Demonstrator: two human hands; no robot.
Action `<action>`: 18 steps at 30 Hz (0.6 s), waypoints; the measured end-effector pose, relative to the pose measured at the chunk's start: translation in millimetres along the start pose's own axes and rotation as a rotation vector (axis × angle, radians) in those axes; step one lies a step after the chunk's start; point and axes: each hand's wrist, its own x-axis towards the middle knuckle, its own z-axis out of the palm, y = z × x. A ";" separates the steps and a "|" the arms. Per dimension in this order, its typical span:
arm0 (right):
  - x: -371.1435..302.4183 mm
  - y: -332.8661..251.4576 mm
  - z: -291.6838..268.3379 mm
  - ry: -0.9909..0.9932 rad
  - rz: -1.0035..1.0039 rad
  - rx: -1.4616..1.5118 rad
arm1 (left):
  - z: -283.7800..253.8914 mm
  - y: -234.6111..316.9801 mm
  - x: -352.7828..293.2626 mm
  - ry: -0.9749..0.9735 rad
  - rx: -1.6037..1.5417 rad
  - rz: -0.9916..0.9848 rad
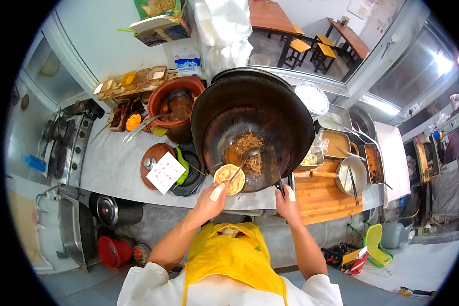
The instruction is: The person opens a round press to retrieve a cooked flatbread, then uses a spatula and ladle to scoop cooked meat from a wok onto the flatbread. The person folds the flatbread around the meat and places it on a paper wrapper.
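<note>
A large black wok (255, 120) tilts toward the person, holding brown fried filling (247, 148). A long-handled ladle (242, 162) rests across a round flatbread (229, 179).

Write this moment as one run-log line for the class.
left hand: holds flatbread at wok rim | right hand: grips ladle handle | ladle: in chopped filling | wok: tilted

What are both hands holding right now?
Left hand: closed on the flatbread.
Right hand: closed on the wok handle.
</note>
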 end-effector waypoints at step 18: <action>0.0 -24.7 -0.9 -0.110 -0.195 -0.064 | -12.0 -3.1 11.5 -0.038 0.014 -0.118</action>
